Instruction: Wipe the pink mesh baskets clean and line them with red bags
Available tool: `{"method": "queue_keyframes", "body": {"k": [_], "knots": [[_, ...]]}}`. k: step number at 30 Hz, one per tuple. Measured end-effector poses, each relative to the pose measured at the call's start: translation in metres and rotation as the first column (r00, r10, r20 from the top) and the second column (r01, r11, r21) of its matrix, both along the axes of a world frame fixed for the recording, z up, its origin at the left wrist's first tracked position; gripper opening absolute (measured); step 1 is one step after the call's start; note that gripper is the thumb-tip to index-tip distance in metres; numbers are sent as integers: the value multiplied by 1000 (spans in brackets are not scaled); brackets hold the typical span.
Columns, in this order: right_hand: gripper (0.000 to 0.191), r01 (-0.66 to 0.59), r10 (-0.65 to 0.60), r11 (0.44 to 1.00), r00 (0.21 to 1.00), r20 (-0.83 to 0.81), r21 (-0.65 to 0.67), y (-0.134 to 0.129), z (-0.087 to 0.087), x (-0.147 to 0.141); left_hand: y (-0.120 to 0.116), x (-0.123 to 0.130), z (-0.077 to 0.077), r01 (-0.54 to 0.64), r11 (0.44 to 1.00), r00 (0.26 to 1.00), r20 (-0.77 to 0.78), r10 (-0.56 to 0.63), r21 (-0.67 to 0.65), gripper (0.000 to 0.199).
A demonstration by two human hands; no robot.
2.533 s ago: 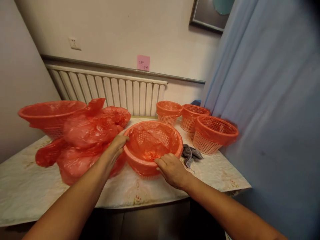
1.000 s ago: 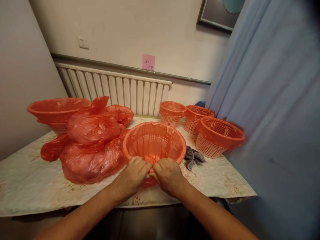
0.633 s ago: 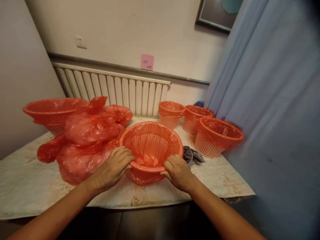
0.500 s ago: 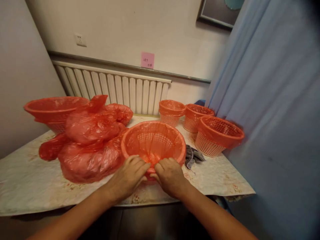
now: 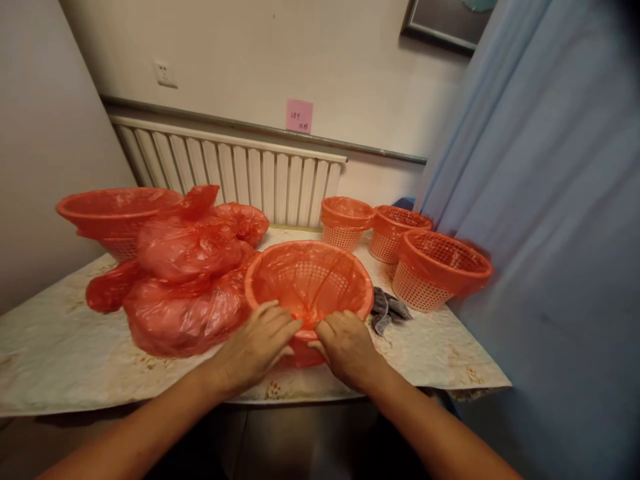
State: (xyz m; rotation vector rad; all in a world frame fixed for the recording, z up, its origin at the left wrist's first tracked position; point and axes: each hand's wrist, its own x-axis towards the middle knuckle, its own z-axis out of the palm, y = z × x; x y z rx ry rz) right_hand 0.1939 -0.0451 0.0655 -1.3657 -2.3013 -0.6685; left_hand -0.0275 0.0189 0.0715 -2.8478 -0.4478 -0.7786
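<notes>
In front of me on the table stands a round mesh basket [image 5: 254,272], lined with a thin red plastic bag [image 5: 320,280]. The bag is folded out over the rim and hangs down the outside at the front. My left hand [image 5: 263,343] grips the near rim with the bag, fingers inside and thumb outside. Just beside it, my right hand [image 5: 347,347] pinches the same rim and bag in the same way. A dark grey cloth [image 5: 386,312] lies to the right of the basket.
Filled red plastic bags [image 5: 185,320] are heaped at the left, before a large lined basket [image 5: 107,227]. Three smaller lined baskets [image 5: 425,280] stand at the right near a blue curtain [image 5: 540,200]. A white radiator [image 5: 235,163] runs behind the flowered tablecloth [image 5: 55,353].
My hands have moved slightly apart along the near rim. More of the bag now hangs over the basket's front. The view has shifted a little.
</notes>
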Motion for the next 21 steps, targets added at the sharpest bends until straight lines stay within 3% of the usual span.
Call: {"method": "queue_keyframes", "body": {"k": [4, 8, 11, 15, 17, 21], "knots": [[33, -30, 30, 999, 999, 14, -34, 0, 4, -17, 3, 6, -11, -28, 999, 999, 39, 26, 45, 25], [34, -50, 54, 995, 998, 42, -86, 6, 9, 15, 33, -31, -2, -31, 999, 1000, 5, 31, -25, 26], [37, -79, 82, 993, 996, 35, -86, 8, 5, 36, 38, -45, 7, -34, 998, 999, 7, 34, -44, 21], [37, -46, 46, 998, 999, 8, -38, 4, 0, 19, 13, -22, 2, -11, 1000, 1000, -1, 11, -24, 30], [37, -48, 49, 998, 999, 12, -30, 2, 2, 2, 4, -8, -4, -30, 999, 1000, 6, 30, 15, 23], [36, -81, 83, 995, 996, 35, -54, 6, 7, 2, 15, -17, -7, -73, 996, 997, -19, 74, 44, 24]]}}
